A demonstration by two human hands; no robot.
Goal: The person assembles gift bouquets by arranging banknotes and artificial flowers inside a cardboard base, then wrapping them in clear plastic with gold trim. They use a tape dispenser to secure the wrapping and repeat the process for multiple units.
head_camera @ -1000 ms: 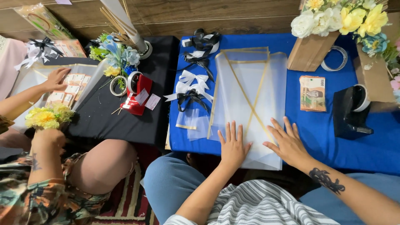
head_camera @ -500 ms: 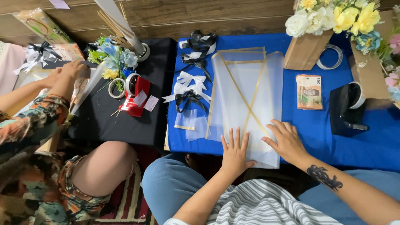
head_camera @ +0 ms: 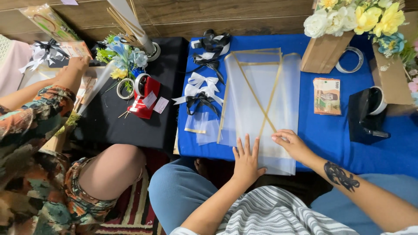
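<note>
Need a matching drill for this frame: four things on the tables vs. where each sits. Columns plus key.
Things:
1. banknote stack
2. red tape dispenser
3. left hand
4. black and white bows

Places:
A. on the black cloth
B. flat on the clear sheet's near edge
C. left of the clear sheet
D. right of the clear sheet, on the blue cloth

Pairs: 1-D, 2-A, 3-B, 4-C

Gold-edged, seemingly clear sheet [head_camera: 261, 100]; blue cloth [head_camera: 331, 130]

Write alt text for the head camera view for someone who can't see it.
A person's left hand and right hand press flat on clear gold-edged plastic wrapping sheets on a blue tablecloth. Black and white ribbon bows lie to their left, beside another person's patterned sleeve.
</note>
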